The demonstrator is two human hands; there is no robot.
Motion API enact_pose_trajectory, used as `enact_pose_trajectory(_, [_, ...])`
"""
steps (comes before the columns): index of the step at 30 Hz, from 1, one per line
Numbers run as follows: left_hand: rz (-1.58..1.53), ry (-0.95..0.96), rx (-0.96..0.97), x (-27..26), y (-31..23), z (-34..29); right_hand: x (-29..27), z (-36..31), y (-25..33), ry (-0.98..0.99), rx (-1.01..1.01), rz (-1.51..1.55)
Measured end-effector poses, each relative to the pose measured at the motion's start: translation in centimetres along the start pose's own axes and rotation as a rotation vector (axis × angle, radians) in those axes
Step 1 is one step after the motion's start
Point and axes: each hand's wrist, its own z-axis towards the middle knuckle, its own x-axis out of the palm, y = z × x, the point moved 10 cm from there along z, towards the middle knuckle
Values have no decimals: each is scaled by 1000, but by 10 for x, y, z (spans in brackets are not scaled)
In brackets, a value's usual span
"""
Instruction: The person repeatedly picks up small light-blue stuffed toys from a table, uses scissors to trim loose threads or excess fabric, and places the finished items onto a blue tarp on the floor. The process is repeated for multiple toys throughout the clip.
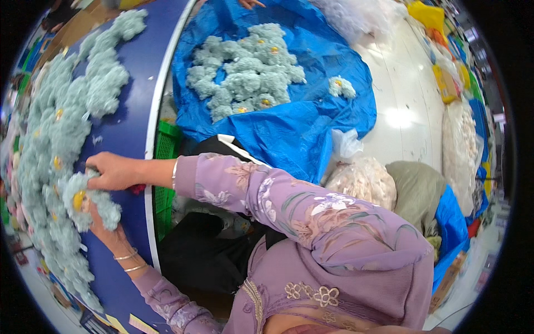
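A fluffy pale blue-green plush toy with a yellow, shiny patch on its front is held over the table's edge. My left hand grips it from below, fingers partly buried in the pile. Directly above, my right hand is closed in a pinch at the toy's upper edge. What those fingertips hold is too small to tell. Beside both hands lies a long heap of similar plush toys, some showing yellow patches.
The dark blue table has a pale edge strip. Next to it stand a green crate and a blue tarp bearing more plush toys. Another person's hand shows at the top. Stuffed clear bags sit on the floor.
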Motion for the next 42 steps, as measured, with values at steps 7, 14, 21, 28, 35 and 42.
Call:
enact_pose_trajectory(7, [-49,160,-66,38,21,-17,-51,-25,26,18,106,3])
enact_pose_trajectory(14, [-59,285,-17,121,15,-58,-266,-165,-15,-528,308,75])
enact_pose_trajectory(21, [97,394,-82,180,39,-79,-560,-625,-50,-1208,1089,-947])
enact_pose_trajectory(28, [69,324,-216,203,63,-95,-579,-787,26,-1565,1423,-1045])
enact_pose_trajectory(35, [168,384,-162,247,46,-105,-601,-783,-19,-1390,1500,-904])
enact_pose_trajectory(42, [194,382,-206,257,52,-110,-586,-750,-35,-1172,1703,-889])
